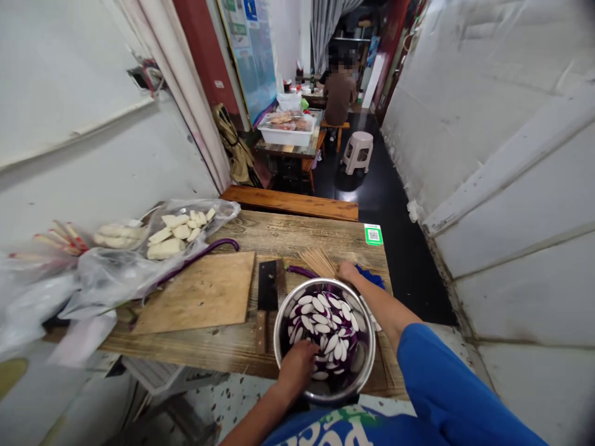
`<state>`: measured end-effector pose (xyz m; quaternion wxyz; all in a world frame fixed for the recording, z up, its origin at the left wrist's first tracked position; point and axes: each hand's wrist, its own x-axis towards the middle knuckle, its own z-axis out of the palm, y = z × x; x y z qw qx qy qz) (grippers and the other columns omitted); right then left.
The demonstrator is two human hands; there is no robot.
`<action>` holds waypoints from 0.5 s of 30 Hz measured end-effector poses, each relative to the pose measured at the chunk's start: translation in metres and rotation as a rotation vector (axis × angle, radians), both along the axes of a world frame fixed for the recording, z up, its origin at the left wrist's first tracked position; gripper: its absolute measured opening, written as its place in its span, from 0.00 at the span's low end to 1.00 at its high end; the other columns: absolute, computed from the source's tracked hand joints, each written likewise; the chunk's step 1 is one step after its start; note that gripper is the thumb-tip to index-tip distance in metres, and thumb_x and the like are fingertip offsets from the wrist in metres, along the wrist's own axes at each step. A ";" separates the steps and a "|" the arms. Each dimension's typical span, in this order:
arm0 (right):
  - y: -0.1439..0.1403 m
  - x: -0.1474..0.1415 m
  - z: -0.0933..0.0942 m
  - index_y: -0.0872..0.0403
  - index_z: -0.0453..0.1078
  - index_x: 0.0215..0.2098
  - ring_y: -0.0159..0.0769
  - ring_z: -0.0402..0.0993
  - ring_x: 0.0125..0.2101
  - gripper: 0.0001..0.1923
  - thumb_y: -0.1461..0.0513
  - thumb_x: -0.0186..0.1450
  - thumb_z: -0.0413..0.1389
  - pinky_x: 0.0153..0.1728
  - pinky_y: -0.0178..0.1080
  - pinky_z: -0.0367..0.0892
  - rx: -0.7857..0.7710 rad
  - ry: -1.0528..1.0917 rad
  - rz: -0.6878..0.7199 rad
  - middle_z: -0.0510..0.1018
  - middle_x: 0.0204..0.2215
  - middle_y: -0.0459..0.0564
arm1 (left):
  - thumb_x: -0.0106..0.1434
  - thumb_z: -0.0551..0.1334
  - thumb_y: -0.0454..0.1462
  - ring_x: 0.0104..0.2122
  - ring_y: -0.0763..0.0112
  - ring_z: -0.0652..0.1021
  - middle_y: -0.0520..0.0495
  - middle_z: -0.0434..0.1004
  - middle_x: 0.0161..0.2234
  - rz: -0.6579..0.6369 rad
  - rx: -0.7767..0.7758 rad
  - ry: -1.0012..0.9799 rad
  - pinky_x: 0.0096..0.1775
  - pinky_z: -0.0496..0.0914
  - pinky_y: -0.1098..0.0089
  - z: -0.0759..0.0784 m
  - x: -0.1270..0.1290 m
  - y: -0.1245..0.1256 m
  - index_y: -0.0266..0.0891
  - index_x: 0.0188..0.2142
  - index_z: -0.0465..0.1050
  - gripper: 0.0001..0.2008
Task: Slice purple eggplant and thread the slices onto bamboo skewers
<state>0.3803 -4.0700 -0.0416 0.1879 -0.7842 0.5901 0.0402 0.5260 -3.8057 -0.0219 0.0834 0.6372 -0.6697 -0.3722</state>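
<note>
Inside steel bowl (283, 322): sliced eggplant (325, 322).

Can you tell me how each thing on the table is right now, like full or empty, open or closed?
Metal bowl: upright, holds eggplant slices.
Eggplant slices: cut, piled in the bowl.
Left hand: inside the bowl, on the slices.
Right hand: reaching to the skewers.
Skewers: bundled, lying flat.
Cleaver: lying flat, unheld.
Cutting board: bare.
Plastic bag: open, white pieces on it.
</note>
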 end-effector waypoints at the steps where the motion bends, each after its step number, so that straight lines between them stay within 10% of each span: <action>1: 0.000 0.002 0.002 0.57 0.63 0.44 0.33 0.70 0.36 0.13 0.59 0.63 0.50 0.35 0.40 0.68 0.027 0.010 0.012 0.70 0.40 0.50 | 0.54 0.53 0.33 0.43 0.66 0.69 0.47 0.70 0.42 0.002 -0.013 -0.001 0.45 0.62 0.68 0.001 -0.001 0.000 0.44 0.42 0.70 0.17; 9: 0.007 0.002 0.045 0.57 0.64 0.43 0.33 0.69 0.37 0.13 0.59 0.63 0.49 0.37 0.42 0.66 -0.111 -0.098 0.040 0.70 0.40 0.49 | 0.61 0.48 0.38 0.41 0.70 0.71 0.48 0.73 0.41 0.248 -0.354 0.050 0.46 0.63 0.70 0.026 0.055 -0.066 0.41 0.41 0.71 0.15; 15: 0.019 -0.012 0.078 0.57 0.63 0.44 0.36 0.66 0.42 0.13 0.59 0.64 0.47 0.42 0.46 0.62 -0.237 -0.161 0.060 0.69 0.42 0.50 | 0.59 0.51 0.35 0.42 0.69 0.70 0.47 0.74 0.40 -0.078 -0.354 -0.008 0.48 0.60 0.69 0.006 0.093 -0.172 0.39 0.40 0.72 0.14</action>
